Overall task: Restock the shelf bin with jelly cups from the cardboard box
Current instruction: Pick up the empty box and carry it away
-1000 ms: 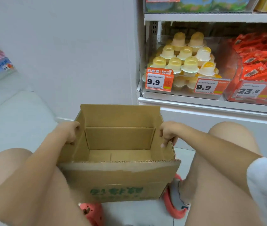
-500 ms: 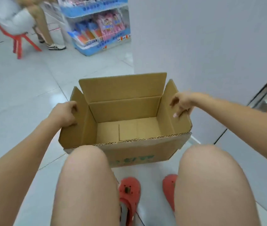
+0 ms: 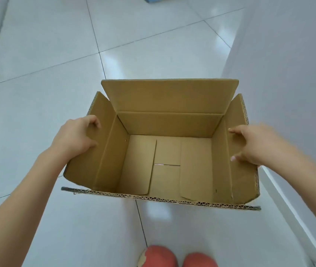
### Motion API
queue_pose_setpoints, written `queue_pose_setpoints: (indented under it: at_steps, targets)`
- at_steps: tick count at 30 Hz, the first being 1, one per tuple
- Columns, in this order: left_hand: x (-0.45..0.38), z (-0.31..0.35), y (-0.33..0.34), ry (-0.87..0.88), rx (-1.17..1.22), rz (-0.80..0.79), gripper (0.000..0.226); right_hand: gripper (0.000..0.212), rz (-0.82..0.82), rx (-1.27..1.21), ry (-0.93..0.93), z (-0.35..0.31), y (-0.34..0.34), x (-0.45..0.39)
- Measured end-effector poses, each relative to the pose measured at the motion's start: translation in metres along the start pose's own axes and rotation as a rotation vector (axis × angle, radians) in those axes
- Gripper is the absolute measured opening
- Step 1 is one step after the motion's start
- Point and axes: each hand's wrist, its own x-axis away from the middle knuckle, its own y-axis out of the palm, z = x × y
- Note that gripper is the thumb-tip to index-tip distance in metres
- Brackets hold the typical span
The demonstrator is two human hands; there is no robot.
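Now both arms reach forward and down, one to each side of the cardboard box (image 3: 164, 151), which is held out over the white tiled floor (image 3: 56, 54). It is open at the top, all four flaps up, and nothing lies inside but the bare folded bottom. Left hand (image 3: 76, 137) sits on the outside of the left flap, fingers (image 3: 93, 122) curled over its upper edge, gripping it. Right hand (image 3: 253, 145) is on the right flap, fingertips hooked onto its inner face, thumb low, holding that side. Forearms run straight in from the lower corners. Below the box, two red shoes (image 3: 178, 258) peek in, and a white wall (image 3: 288, 54) runs along the right.
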Motion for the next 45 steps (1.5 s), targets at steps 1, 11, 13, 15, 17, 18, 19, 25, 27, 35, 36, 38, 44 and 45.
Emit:
queue_pose_setpoints:
  at_steps: [1, 11, 13, 15, 17, 18, 19, 25, 27, 35, 36, 38, 44, 45]
  targets:
    - [-0.008, 0.003, -0.001, -0.008, 0.008, -0.002, 0.037, 0.083, -0.009, 0.022, -0.011, -0.002, -0.003, -0.009]
    - [0.048, 0.036, -0.181, -0.172, 0.124, -0.015, 0.029, 0.064, -0.132, -0.002, -0.009, -0.038, -0.157, 0.053]
    - [0.069, 0.049, -0.235, -0.192, 0.118, -0.022, 0.03, 0.062, -0.148, 0.022, -0.02, -0.053, -0.202, 0.079]
    - [0.09, 0.058, -0.285, -0.22, 0.105, -0.029, 0.03, 0.059, -0.162, 0.021, -0.041, -0.066, -0.247, 0.104]
    - [0.108, 0.065, -0.328, -0.235, 0.075, -0.026, 0.033, 0.057, -0.166, 0.003, -0.061, -0.075, -0.289, 0.127]
    - [0.118, 0.068, -0.346, -0.24, 0.058, -0.028, 0.034, 0.057, -0.17, -0.007, -0.069, -0.078, -0.307, 0.138]
    - [0.126, 0.071, -0.363, -0.248, 0.043, -0.026, 0.034, 0.058, -0.173, -0.02, -0.077, -0.082, -0.324, 0.149]
    - [0.14, 0.079, -0.44, -0.235, 0.006, -0.015, 0.035, 0.059, -0.237, -0.058, -0.115, -0.118, -0.404, 0.178]
    - [0.133, 0.078, -0.46, -0.243, 0.013, -0.01, 0.034, 0.06, -0.243, -0.059, -0.127, -0.135, -0.425, 0.173]
    - [0.052, 0.058, -0.515, -0.236, 0.076, 0.04, 0.036, 0.063, -0.197, -0.042, -0.173, -0.202, -0.488, 0.111]
    - [0.034, 0.055, -0.522, -0.229, 0.063, 0.043, 0.036, 0.063, -0.19, -0.046, -0.171, -0.212, -0.496, 0.099]
    - [-0.007, 0.052, -0.536, -0.21, 0.045, 0.048, 0.036, 0.063, -0.175, -0.038, -0.156, -0.232, -0.512, 0.073]
    - [-0.139, 0.057, -0.579, -0.138, 0.043, 0.014, 0.034, 0.061, -0.144, -0.076, -0.062, -0.274, -0.558, -0.002]
    - [-0.158, 0.061, -0.585, -0.122, 0.047, 0.016, 0.033, 0.061, -0.135, -0.076, -0.048, -0.279, -0.566, -0.012]
